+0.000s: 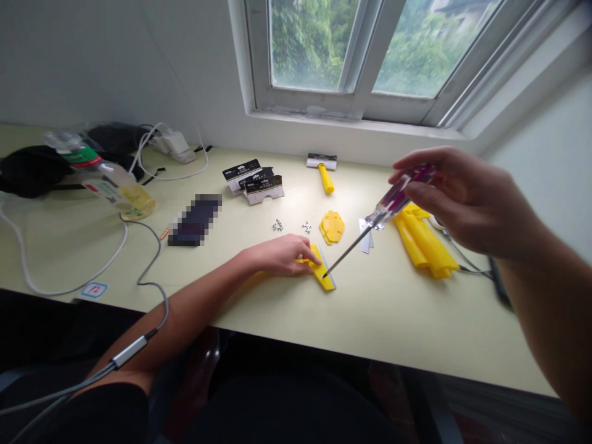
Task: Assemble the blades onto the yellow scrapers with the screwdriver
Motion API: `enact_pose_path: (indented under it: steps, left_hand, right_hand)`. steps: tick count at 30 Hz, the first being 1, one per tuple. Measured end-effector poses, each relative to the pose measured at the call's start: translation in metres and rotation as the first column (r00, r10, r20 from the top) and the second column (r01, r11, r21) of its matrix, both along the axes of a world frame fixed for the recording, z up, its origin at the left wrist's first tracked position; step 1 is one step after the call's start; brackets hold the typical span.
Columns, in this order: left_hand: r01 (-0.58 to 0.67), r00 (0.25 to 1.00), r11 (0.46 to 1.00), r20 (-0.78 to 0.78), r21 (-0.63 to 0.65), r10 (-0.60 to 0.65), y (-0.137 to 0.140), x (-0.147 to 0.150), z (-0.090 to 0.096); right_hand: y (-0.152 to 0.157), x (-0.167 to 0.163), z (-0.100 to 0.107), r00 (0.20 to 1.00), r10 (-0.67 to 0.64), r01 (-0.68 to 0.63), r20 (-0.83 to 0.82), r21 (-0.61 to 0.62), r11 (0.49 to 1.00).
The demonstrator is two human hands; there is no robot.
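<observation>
My left hand point(287, 254) is closed on a yellow scraper point(328, 283) that lies on the table, its fingers pressing the head and its handle mostly hidden under the hand. A thin grey blade edge shows along the scraper's right side. In my right hand point(472, 200) is a screwdriver point(350, 249) with a clear and purple handle. It slants down to the left, and its tip meets a small screw spot near the lower end of the scraper head. Just beyond lie small piles of screws point(277, 225), yellow plastic plates point(332, 227) and grey blades point(365, 237).
Yellow handles point(423, 243) lie at right, partly behind my right hand. A finished-looking scraper point(326, 176) and black-and-white card packs point(263, 187) are at the back. Left are a pixelated dark object point(197, 222), a bottle point(108, 179) and a charger point(173, 145). A cable point(160, 246) crosses my left forearm.
</observation>
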State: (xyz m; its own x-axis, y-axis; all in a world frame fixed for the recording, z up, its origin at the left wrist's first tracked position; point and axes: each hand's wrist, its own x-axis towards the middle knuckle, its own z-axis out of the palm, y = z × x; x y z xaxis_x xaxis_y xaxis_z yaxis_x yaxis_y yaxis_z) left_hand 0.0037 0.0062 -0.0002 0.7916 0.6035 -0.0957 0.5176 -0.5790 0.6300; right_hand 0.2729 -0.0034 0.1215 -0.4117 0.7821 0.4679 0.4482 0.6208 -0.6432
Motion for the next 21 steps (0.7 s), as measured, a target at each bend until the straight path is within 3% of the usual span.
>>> enact_pose_path:
  steps: [21]
  left_hand:
    - [0.005,1.0,1.0,-0.014,0.007,-0.005,0.0001,-0.0004,-0.0013]
  right_hand:
    - [0.0026,0.0015,-0.0026,0.996,-0.091,0.091,-0.013,-0.01,0.996]
